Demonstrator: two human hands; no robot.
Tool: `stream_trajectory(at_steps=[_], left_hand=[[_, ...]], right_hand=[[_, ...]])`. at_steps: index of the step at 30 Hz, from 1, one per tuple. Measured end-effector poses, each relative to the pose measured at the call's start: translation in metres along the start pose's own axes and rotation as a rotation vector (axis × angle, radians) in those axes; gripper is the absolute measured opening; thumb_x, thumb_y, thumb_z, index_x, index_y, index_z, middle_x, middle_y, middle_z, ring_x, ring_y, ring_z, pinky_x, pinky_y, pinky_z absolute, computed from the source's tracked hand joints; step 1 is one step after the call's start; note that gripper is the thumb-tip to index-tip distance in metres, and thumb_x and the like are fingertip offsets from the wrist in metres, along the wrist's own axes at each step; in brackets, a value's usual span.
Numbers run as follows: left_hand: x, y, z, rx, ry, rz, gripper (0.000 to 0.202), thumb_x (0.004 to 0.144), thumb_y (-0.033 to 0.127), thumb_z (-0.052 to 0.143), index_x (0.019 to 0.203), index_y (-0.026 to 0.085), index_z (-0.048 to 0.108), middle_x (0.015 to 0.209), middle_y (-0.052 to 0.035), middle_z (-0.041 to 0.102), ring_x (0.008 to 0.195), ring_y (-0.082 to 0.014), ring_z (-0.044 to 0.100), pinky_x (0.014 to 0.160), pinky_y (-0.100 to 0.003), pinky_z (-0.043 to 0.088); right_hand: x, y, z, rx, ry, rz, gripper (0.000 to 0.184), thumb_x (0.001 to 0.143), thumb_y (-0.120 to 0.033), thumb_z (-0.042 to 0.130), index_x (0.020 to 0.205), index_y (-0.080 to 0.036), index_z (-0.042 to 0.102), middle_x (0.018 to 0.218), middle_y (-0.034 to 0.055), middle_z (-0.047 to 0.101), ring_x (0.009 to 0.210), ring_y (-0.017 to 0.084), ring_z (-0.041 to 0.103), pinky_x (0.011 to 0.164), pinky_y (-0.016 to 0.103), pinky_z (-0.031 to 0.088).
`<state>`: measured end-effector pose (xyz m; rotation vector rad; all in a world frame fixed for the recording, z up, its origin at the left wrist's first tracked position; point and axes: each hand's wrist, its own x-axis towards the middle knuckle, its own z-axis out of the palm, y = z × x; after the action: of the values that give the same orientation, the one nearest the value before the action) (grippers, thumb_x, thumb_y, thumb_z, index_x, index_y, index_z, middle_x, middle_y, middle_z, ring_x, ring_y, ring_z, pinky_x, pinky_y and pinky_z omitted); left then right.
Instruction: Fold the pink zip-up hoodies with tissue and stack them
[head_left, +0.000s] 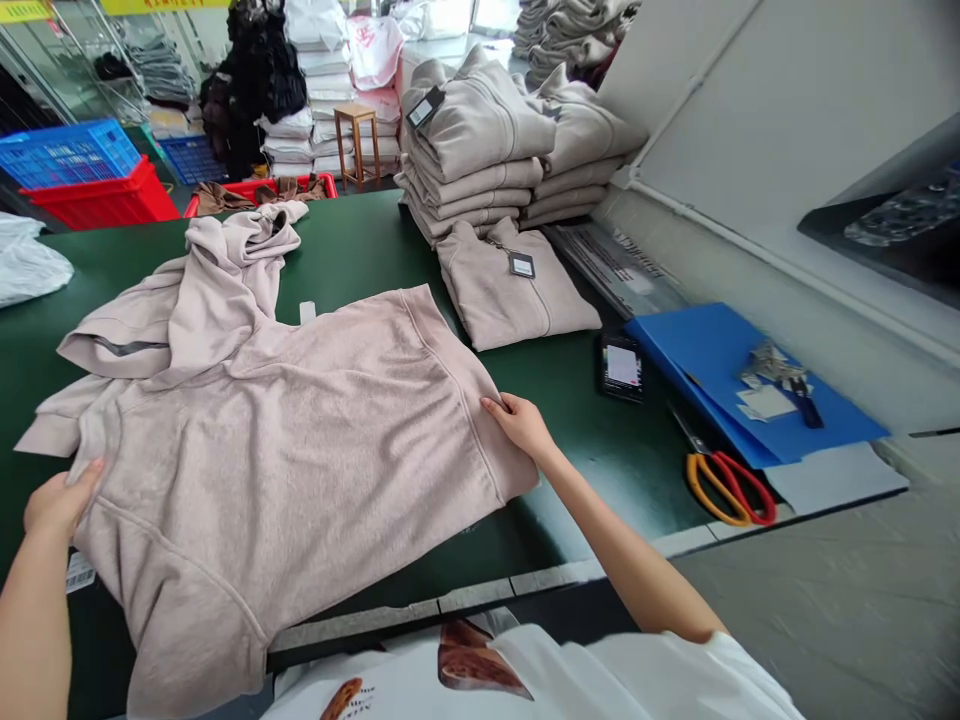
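Note:
A pale pinkish-beige sweatshirt (300, 440) lies spread across the green table, its hem band to the right and one sleeve hanging over the front edge. My left hand (64, 505) grips the cloth near the neck and shoulder on the left, thumb on top and fingers mostly hidden underneath. At the hem band my right hand (519, 424) pinches the fabric between thumb and fingers. Part of a white label with a barcode (79, 572) shows below my left hand. A small white tag (307, 312) sits by the garment's far edge.
Behind the hem lies a folded beige garment (517, 285) with a black tag, near tall folded stacks (480, 125). To the right are a phone (622, 367), scissors (729, 485) and a blue folder (750, 380) along the wall. Crates (112, 195) stand beyond the green table (352, 240).

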<state>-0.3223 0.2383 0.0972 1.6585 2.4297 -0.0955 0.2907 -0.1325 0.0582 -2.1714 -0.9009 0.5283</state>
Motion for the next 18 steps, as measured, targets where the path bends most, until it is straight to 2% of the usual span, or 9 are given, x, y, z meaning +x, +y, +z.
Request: stream_trajectory(at_steps=[3,5,8,10,13,15,18], left_hand=[[-0.007,-0.003,0.001,0.154,0.076,0.054,0.073,0.083,0.073,0.014,0.115,0.026,0.059,0.111,-0.0096,0.071,0.107,-0.0314,0.064,0.073,-0.038,0.053],[-0.010,-0.001,0.003,0.199,0.089,0.085,0.064,0.085,0.067,0.015,0.119,0.030,0.055,0.116,-0.0084,0.071,0.108,-0.0299,0.064,0.071,-0.035,0.051],[-0.009,0.008,0.002,0.225,0.086,0.099,0.068,0.089,0.054,0.013,0.134,0.019,0.050,0.131,-0.0192,0.064,0.114,-0.0310,0.063,0.074,-0.034,0.050],[-0.004,0.013,0.000,0.193,0.095,0.089,0.071,0.090,0.050,0.014,0.138,0.010,0.047,0.133,-0.0245,0.061,0.116,-0.0330,0.063,0.076,-0.035,0.050],[0.006,0.013,-0.002,0.141,0.116,0.079,0.068,0.089,0.053,0.024,0.136,0.011,0.050,0.128,-0.0232,0.065,0.108,-0.0340,0.066,0.073,-0.036,0.050],[0.012,0.007,-0.002,0.113,0.119,0.109,0.064,0.089,0.054,0.029,0.130,0.012,0.053,0.124,-0.0228,0.067,0.101,-0.0338,0.068,0.069,-0.035,0.050],[0.019,-0.002,0.002,0.091,0.071,0.151,0.065,0.091,0.054,0.030,0.125,0.004,0.056,0.119,-0.0268,0.067,0.099,-0.0335,0.067,0.064,-0.030,0.046]], right_hand=[[-0.001,0.011,-0.008,0.055,-0.147,0.085,0.052,0.081,-0.064,0.055,0.057,-0.023,0.035,0.054,-0.0021,0.040,0.056,0.014,0.040,0.051,0.026,0.031],[0.005,0.012,-0.010,0.234,-0.240,0.213,0.045,0.087,-0.059,0.052,0.063,-0.021,0.048,0.059,0.0005,0.051,0.058,0.015,0.049,0.053,0.025,0.039],[0.029,0.001,-0.006,0.499,-0.218,0.412,0.030,0.096,-0.040,0.049,0.080,-0.017,0.060,0.071,0.0038,0.063,0.063,0.013,0.057,0.061,0.023,0.048],[0.050,-0.011,0.000,0.541,-0.214,0.454,0.020,0.092,-0.032,0.059,0.082,-0.016,0.063,0.071,0.0028,0.064,0.062,0.011,0.056,0.060,0.022,0.047],[0.076,-0.028,0.013,0.565,-0.260,0.445,0.021,0.085,-0.035,0.070,0.081,-0.015,0.067,0.072,0.0037,0.067,0.066,0.014,0.060,0.061,0.022,0.049],[0.085,-0.033,0.021,0.609,-0.280,0.450,0.025,0.090,-0.040,0.064,0.084,-0.016,0.069,0.076,0.0052,0.070,0.074,0.017,0.064,0.066,0.025,0.053],[0.087,-0.031,0.026,0.694,-0.307,0.443,0.030,0.096,-0.042,0.052,0.092,-0.019,0.071,0.076,0.0055,0.072,0.078,0.019,0.068,0.072,0.028,0.057]])
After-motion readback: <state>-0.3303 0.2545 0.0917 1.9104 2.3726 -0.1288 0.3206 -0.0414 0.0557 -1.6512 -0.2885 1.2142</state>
